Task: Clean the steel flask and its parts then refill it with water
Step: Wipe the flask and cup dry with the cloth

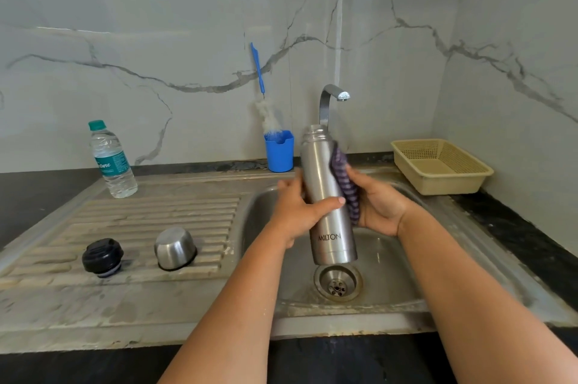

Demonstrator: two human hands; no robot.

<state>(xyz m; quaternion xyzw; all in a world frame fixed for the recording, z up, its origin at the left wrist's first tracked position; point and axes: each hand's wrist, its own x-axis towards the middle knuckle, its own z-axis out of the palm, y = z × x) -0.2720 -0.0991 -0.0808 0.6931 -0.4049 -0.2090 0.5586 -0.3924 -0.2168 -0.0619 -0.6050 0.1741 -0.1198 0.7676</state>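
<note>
The steel sink [469,261] fills most of what I see, its basin on the right and its ribbed draining board [150,227] on the left, set into the dark bench [47,196]. Far right on the bench sits a beige basket [438,164]. Over the basin I hold the steel flask [325,189] upright and slightly tilted, its open mouth near the tap [331,95], its base hanging just above the drain [337,283]. No water seems to be running.

My left hand [297,211] is wrapped around the middle of the flask, thumb across the front. My right hand [378,205] presses a purple striped scrubber [344,180] against the flask's right side, fingers curled behind it.

At the far left stands a plastic water bottle [112,161], capped. Behind the sink a blue cup [280,152] holds a long bottle brush [262,92], leaning on the wall. On the draining board, well apart from the flask, lie the steel cap [175,247], turned mouth down, and further left the black stopper [101,257].

I judge I am in the scrubbing step, working on the outside of the flask body. Next I should turn the flask in my left hand so the scrubber reaches all round, keeping a firm grip since wet steel may slip. The inside probably calls for the brush; the cap, the stopper, rinsing and refilling remain.
</note>
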